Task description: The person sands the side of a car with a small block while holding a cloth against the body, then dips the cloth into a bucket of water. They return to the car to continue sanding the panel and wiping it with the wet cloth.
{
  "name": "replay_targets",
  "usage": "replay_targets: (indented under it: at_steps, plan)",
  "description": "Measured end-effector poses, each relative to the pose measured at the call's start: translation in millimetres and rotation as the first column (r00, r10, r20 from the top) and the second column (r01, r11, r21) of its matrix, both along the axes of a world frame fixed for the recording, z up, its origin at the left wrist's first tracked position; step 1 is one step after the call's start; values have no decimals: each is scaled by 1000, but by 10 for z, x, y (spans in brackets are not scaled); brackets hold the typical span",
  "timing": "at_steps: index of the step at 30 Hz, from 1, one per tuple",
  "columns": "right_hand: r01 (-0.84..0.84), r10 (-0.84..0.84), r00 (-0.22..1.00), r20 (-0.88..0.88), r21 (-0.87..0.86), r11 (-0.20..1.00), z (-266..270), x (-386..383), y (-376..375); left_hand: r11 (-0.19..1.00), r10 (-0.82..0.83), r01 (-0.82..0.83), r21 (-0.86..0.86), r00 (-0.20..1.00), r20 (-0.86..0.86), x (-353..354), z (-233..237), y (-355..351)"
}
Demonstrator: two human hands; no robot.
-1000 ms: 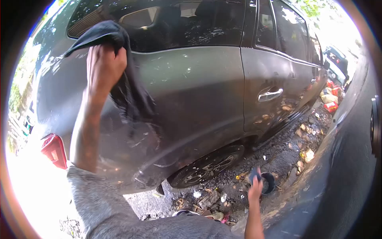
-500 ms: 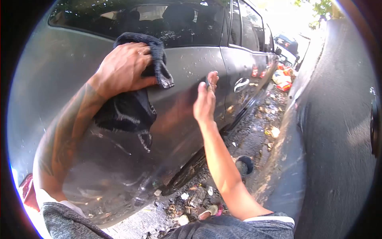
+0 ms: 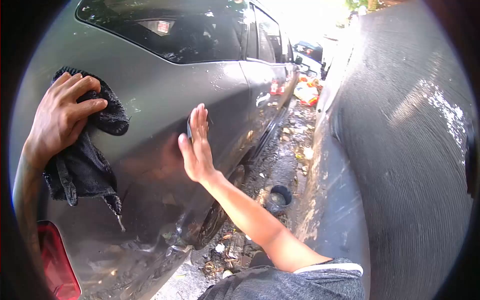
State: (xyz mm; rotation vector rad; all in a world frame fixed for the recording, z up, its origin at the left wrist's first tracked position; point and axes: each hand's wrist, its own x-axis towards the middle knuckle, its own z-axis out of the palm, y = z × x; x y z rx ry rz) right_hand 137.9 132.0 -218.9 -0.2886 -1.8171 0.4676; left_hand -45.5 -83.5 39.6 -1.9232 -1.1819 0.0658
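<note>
Cloth [image 3: 90, 170], black and thick-piled, is up against the grey car's rear side panel [image 3: 150, 107], and it's the left hand [image 3: 62, 117] that has it! Fingers bent over the upper part, thumb lying across beside them, and the fabric is bunched between hand and bodywork. Look below the palm: the rest hangs in loose folds, one narrow corner trailing lowest, just above and to the right of the red tail light [image 3: 57, 260].

Over to the right hand [image 3: 197, 150], arm stretched across from the grey sleeve [image 3: 327, 280], palm turned towards the same panel. Fingers straight and close together, thumb standing apart from them. A dark sliver [image 3: 189, 129] peeks out between thumb and fingers, too little of it to name, and whether the hand grips it I cannot tell. Nor can I call contact with the paint, though a blurred reddish reflection glows just beside it.

Up top, the dark rear side window [image 3: 165, 30] carries leafy reflections. Down on the wet, littered ground [image 3: 275, 170], a dark bucket [image 3: 278, 197] stands between the car and the ridged grey wall [image 3: 410, 125], with something pale inside. Further along, red and white packets [image 3: 306, 93] lie heaped, and beyond them sits another vehicle [image 3: 310, 52], washed out by glare.
</note>
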Motion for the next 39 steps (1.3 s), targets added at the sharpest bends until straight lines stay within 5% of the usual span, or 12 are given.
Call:
replay_targets:
  at_steps: [4, 7, 11, 15, 18, 21, 24, 29, 32, 34, 36, 39]
  plan:
    - [111, -111, 994, 11, -201, 973, 348, 1, 606, 999, -27, 28, -26, 999, 28, 56, -65, 108]
    - [255, -255, 967, 19, -148, 956, 339, -45, 777, 996, -86, 86, -7, 996, 24, 70, -60, 137]
    - [157, -174, 983, -57, -224, 962, 199, -62, 602, 998, -69, 69, -4, 997, 22, 40, -85, 149]
    - [-52, 45, 995, -93, -75, 996, 84, -4, -13, 985, -153, 153, 81, 988, -8, 14, -96, 184]
    - [26, -41, 996, -85, -166, 986, 170, 64, 643, 987, -124, 124, 104, 992, -6, 55, -138, 173]
    - [-283, 118, 949, -293, -620, 732, 219, 115, 841, 986, -108, 109, 127, 994, -12, 153, -140, 168]
    - [57, -60, 998, -13, -158, 986, -121, 88, 39, 994, -63, 60, 91, 998, 30, 200, -123, 140]
    - [242, -232, 970, 69, -229, 943, 35, 86, 437, 994, -65, 57, -96, 995, -77, 170, 28, 116]
    - [32, -43, 998, -43, -230, 973, 118, 3, 196, 994, -46, 44, -98, 999, -15, 145, -31, 143]
    - [-83, 89, 994, -71, 88, 993, 1, -19, -410, 988, -116, 115, 106, 993, 3, 150, -138, 180]
    - [-138, 143, 988, -54, 87, 987, -127, 0, -56, 994, -83, 81, 76, 996, 20, 188, -116, 147]
    - [-453, 349, 882, -317, -363, 814, 53, 100, 573, 995, -71, 69, 77, 997, 21, 203, -108, 159]
